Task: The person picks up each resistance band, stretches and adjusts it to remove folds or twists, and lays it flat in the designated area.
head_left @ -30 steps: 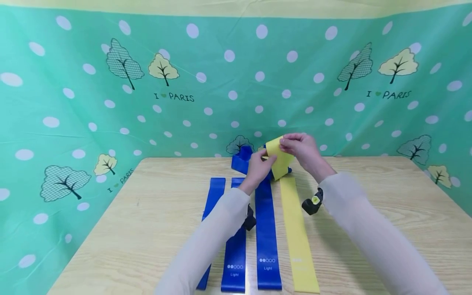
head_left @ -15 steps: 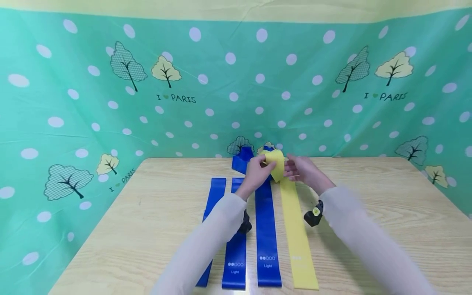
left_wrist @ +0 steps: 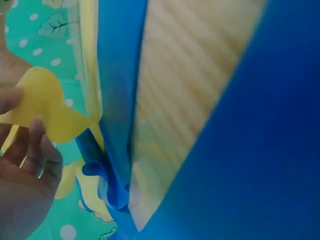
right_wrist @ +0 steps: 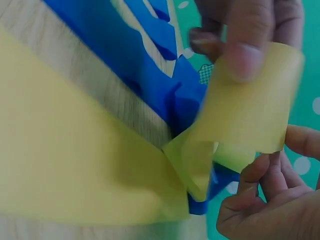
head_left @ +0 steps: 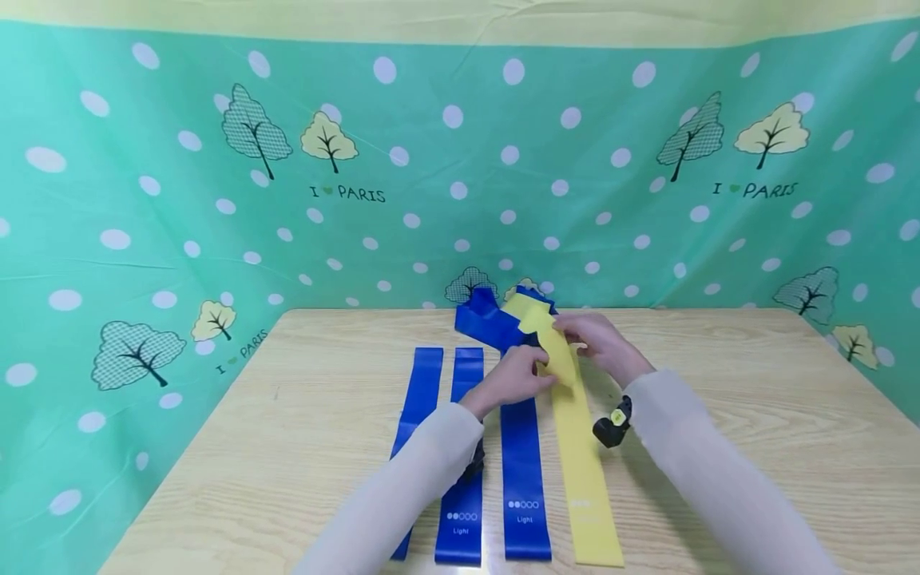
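Left grip (head_left: 512,377), right grip (head_left: 598,342) — yellow band (head_left: 557,353) between

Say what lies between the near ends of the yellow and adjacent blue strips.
Bare table separates the yellow strip and blue strip there; head view shows it.

Yellow band (head_left: 557,351), smooth and thin, partly lifted.
Bows in a loose curve above the table (head_left: 302,415), near the middle of its far edge; slopes toward the near edge, trails back to the far one.

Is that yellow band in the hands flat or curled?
Curled: the right wrist view shows the yellow band bending round in a curve.
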A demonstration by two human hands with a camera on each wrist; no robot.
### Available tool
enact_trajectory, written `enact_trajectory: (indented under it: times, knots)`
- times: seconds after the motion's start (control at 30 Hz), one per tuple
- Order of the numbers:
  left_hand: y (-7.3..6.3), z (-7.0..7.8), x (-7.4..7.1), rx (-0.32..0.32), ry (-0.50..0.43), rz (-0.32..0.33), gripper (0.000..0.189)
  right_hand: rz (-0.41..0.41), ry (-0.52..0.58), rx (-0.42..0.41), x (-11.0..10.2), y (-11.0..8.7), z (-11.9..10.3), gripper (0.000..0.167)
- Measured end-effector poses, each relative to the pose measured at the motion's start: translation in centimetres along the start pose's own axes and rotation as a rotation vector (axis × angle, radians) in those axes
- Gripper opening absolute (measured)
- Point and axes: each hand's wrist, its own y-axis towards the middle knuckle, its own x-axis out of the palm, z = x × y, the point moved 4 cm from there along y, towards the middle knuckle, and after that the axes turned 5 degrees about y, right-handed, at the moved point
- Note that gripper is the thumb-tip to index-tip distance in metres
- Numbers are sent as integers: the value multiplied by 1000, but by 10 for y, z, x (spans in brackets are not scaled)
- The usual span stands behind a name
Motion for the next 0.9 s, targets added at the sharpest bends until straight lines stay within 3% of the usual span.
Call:
enact_trajectory:
  times: [0.07,0.17,0.4,0.63,0.77,0.9]
  knots:
    - [-1,-2,2,-24,-7,-34,24,39,-73,-26,-2,-1,-3,36]
    - [0,-7,1,-71,-45,-30,14,62,-166,-66,-3,-4,-9,44]
    - [1,-16,-7,-190,-201,56,26,105,-328,-164,-2,-13,-23,35]
    - [6,-15,-7,-218,-289,93,26,122,-395,-250,-4,-21,-32,32]
    - [9,-14,-9,-231,-387,181,25,99,-410,-261,-4,-22,-32,34]
    - [11,-13,-16,-256,-413,338,19,62,-400,-278,-4,-24,-33,39]
